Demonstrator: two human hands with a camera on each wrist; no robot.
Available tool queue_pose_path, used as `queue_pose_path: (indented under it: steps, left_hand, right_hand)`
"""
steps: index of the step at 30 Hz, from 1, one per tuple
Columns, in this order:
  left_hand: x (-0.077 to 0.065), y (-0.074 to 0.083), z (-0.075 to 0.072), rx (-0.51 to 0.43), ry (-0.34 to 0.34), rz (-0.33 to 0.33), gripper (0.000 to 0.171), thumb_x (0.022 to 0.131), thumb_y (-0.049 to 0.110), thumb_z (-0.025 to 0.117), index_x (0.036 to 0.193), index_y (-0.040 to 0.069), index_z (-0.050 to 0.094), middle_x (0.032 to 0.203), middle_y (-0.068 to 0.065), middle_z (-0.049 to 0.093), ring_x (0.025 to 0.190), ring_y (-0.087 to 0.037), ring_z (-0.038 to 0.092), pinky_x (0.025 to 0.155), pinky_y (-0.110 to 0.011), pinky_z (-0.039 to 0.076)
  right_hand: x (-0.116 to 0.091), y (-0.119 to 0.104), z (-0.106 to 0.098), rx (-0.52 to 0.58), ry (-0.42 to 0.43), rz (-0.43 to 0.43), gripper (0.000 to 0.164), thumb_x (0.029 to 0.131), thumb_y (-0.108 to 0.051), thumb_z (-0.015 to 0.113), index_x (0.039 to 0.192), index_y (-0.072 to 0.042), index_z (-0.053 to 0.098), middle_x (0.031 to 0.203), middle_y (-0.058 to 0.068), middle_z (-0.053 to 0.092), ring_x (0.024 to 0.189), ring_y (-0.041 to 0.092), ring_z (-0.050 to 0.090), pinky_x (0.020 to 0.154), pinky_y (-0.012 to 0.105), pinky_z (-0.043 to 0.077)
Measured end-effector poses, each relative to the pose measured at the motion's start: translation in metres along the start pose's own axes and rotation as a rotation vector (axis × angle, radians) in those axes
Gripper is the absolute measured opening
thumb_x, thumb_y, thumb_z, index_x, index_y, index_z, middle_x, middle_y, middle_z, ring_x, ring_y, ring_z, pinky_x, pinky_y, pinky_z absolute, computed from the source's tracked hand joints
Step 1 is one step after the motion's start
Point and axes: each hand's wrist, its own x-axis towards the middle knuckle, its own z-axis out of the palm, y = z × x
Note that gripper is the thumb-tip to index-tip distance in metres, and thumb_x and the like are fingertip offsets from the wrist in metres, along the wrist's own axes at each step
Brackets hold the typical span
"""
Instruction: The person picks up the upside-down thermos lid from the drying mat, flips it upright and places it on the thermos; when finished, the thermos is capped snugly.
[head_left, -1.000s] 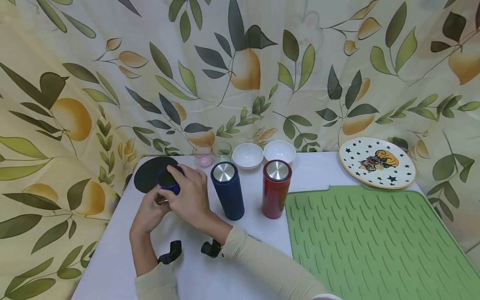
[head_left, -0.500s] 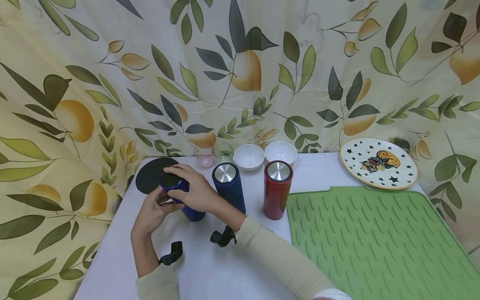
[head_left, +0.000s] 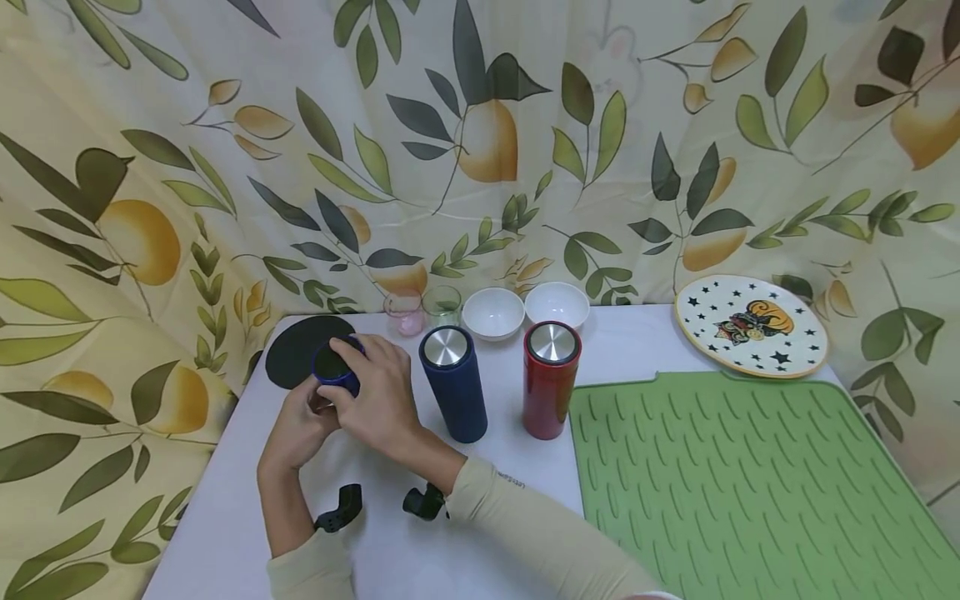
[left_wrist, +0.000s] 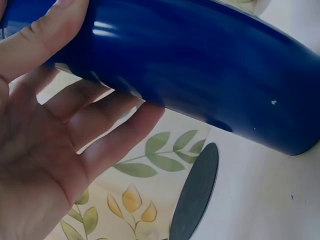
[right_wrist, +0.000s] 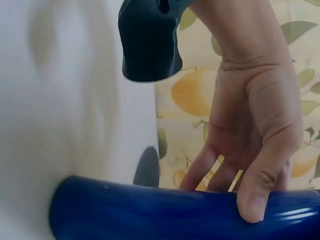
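Note:
Both hands hold a blue flask [head_left: 348, 379] over the left side of the table; its dark top has a blue rim. My left hand [head_left: 298, 429] grips it from the left, with thumb in front and fingers behind in the left wrist view. My right hand [head_left: 382, 400] grips the upper part from the right. In the right wrist view its thumb [right_wrist: 254, 202] lies across the blue wall. In the head view my right hand hides most of the flask's body. Right of the hands stand a navy flask [head_left: 457, 392] and a red flask [head_left: 551, 387], both silver-topped.
A black round mat [head_left: 288, 354] lies behind the hands. Along the back are a pink glass [head_left: 406, 315], a greenish glass [head_left: 442, 306] and two white bowls [head_left: 493, 315]. A green mat [head_left: 750, 492] covers the right side, with a patterned plate [head_left: 795, 333] behind it.
Half a second ago my right hand sat further right and the flask's lower body showed. Now that hand has turned back to the left, much as one second ago. The left hand stays nearly still.

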Motion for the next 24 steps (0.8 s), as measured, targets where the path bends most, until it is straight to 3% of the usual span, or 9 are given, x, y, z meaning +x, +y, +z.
queue_pose_path:
  steps: [2, 9, 24]
  left_hand:
    - [-0.0001, 0.0008, 0.0004, -0.002, 0.002, -0.008, 0.057, 0.072, -0.017, 0.063, 0.125, 0.002, 0.052, 0.103, -0.013, 0.059, 0.079, -0.016, 0.057, 0.063, -0.027, 0.052]
    - [-0.0019, 0.0019, 0.0009, 0.018, 0.002, -0.017, 0.056, 0.073, -0.013, 0.065, 0.124, 0.003, 0.053, 0.106, -0.014, 0.059, 0.082, -0.016, 0.058, 0.066, -0.026, 0.053]
    - [0.0000, -0.0007, 0.0010, 0.013, 0.000, -0.031, 0.052, 0.073, -0.015, 0.063, 0.121, 0.002, 0.054, 0.100, -0.014, 0.060, 0.077, -0.017, 0.056, 0.062, -0.027, 0.051]
  right_hand:
    - [-0.0021, -0.0010, 0.0020, -0.027, 0.034, -0.012, 0.051, 0.074, -0.028, 0.074, 0.121, -0.015, 0.061, 0.118, 0.004, 0.058, 0.115, 0.016, 0.046, 0.096, 0.038, 0.034]
    - [-0.0064, 0.0008, 0.0012, -0.039, 0.006, -0.023, 0.052, 0.079, -0.033, 0.071, 0.126, -0.017, 0.057, 0.126, 0.007, 0.053, 0.119, 0.018, 0.044, 0.097, 0.040, 0.034]
    - [-0.0074, 0.0005, 0.0018, -0.050, 0.022, -0.016, 0.052, 0.079, -0.034, 0.071, 0.126, -0.018, 0.056, 0.127, 0.009, 0.053, 0.118, 0.021, 0.045, 0.097, 0.041, 0.034]
